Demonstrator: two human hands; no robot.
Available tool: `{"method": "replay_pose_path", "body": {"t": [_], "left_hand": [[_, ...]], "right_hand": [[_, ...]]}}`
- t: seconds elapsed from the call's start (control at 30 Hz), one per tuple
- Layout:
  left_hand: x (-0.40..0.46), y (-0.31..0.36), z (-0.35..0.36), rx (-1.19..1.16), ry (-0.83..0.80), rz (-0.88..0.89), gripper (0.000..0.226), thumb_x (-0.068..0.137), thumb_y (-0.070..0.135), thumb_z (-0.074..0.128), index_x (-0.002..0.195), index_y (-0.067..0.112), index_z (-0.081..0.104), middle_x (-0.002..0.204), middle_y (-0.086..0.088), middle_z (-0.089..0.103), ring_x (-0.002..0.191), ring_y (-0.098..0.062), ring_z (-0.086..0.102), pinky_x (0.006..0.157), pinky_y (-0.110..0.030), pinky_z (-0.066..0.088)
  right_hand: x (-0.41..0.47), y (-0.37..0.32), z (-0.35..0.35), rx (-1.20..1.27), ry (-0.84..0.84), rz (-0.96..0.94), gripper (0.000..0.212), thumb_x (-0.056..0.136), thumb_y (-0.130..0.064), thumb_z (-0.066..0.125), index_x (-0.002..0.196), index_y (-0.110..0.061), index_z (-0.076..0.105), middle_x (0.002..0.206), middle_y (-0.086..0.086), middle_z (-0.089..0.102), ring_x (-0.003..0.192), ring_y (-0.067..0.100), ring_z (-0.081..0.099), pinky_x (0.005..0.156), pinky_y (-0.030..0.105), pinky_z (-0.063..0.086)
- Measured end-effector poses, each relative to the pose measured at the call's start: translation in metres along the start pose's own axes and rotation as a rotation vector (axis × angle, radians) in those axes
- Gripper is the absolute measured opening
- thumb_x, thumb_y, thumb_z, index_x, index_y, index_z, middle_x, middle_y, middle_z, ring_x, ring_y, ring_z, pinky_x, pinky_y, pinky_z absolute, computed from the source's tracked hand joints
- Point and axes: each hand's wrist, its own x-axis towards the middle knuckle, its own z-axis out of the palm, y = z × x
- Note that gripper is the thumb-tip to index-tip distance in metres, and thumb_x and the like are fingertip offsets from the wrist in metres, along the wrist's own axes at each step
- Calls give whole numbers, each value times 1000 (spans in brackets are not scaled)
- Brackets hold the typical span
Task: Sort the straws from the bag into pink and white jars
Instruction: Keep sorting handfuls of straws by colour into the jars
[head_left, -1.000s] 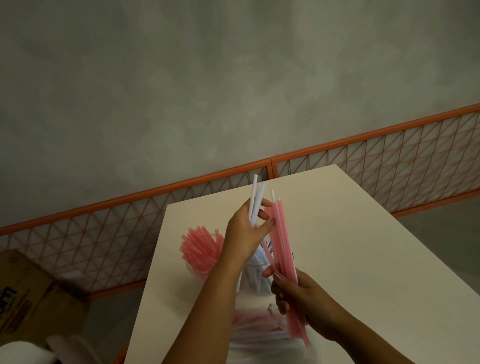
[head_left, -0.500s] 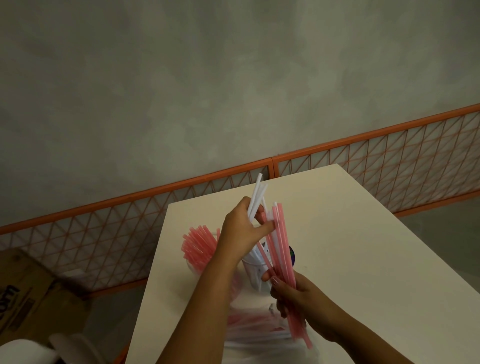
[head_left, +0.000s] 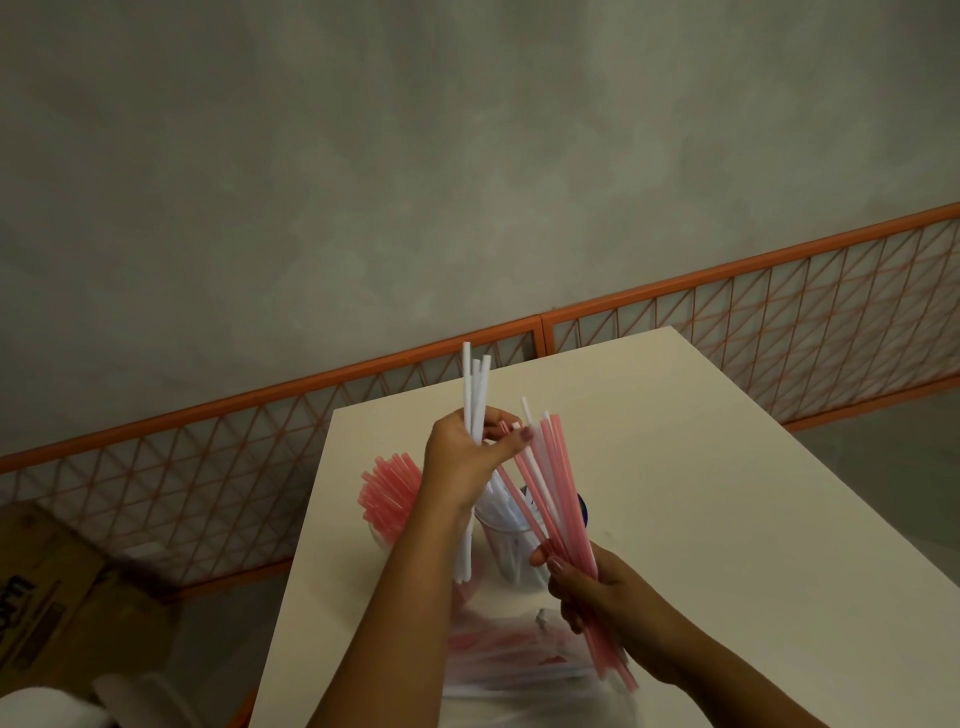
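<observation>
My left hand (head_left: 470, 457) grips a few white straws (head_left: 475, 395) upright, and its thumb and fingertips reach to the top of the mixed bundle. My right hand (head_left: 597, 597) holds that bundle of pink and white straws (head_left: 556, 499) near its lower end, fanned and tilted to the left. Behind my left wrist a jar of pink straws (head_left: 387, 493) stands on the table. A clear jar of white straws (head_left: 506, 525) stands between my hands, partly hidden. The clear plastic bag (head_left: 514, 660) with more straws lies near the table's front edge.
The cream table (head_left: 727, 493) stretches away to the right and back. An orange wire fence (head_left: 779, 322) runs behind it against a grey wall. A cardboard box (head_left: 57, 587) sits on the floor at the left. A small dark object (head_left: 583, 506) peeks out behind the bundle.
My left hand has pulled its white straws up and left, away from the bundle. The bundle in my right hand has fanned out and tilted a little.
</observation>
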Motion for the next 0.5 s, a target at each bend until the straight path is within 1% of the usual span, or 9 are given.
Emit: {"method": "replay_pose_path", "body": {"t": [0.1, 0.23, 0.3, 0.33, 0.4, 0.47, 0.5], "left_hand": [[2, 8, -6, -89, 89, 15, 13, 76, 18, 75, 76, 19, 62, 78, 3, 64, 73, -11, 61, 70, -30, 53], [3, 13, -11, -91, 123, 44, 11, 78, 16, 72, 79, 18, 61, 81, 0, 64, 71, -13, 60, 70, -31, 50], [4, 12, -12, -116, 150, 56, 11, 78, 17, 72, 78, 19, 61, 82, -3, 66, 67, -11, 59, 63, -26, 50], [5, 11, -13, -140, 173, 60, 10, 78, 17, 71, 79, 17, 62, 84, -6, 67, 62, -10, 57, 56, -21, 49], [7, 10, -17, -212, 231, 63, 11, 80, 18, 70, 85, 11, 63, 86, -11, 67, 50, -5, 49, 43, -15, 40], [12, 11, -22, -290, 295, 71, 17, 83, 20, 67, 90, 5, 62, 82, -13, 64, 44, -4, 43, 40, -14, 36], [13, 12, -24, -328, 322, 72, 18, 85, 20, 65, 91, 4, 60, 79, -12, 63, 45, -4, 43, 40, -14, 35]], "right_hand": [[-1, 3, -2, -8, -20, 5, 21, 95, -23, 49, 108, -11, 61, 74, 2, 50, 60, 11, 47, 62, 24, 46], [0, 6, -1, -24, -27, 1, 21, 95, -23, 48, 106, -12, 62, 74, 3, 49, 61, 11, 46, 63, 23, 46], [0, 7, -1, -32, -18, 1, 21, 95, -24, 48, 105, -12, 63, 73, 2, 48, 61, 11, 46, 63, 23, 46], [1, 8, -2, -34, -8, 5, 22, 95, -25, 48, 105, -13, 63, 72, 2, 48, 60, 11, 45, 62, 24, 46], [0, 10, -4, -36, 22, 12, 22, 95, -26, 48, 104, -12, 64, 69, 0, 48, 58, 10, 44, 61, 24, 45], [0, 12, -6, -39, 52, 14, 22, 96, -25, 47, 103, -12, 64, 67, -1, 47, 55, 10, 44, 58, 24, 43], [-1, 13, -7, -38, 64, 14, 22, 96, -24, 47, 103, -11, 64, 67, -2, 47, 55, 10, 43, 57, 23, 43]]}}
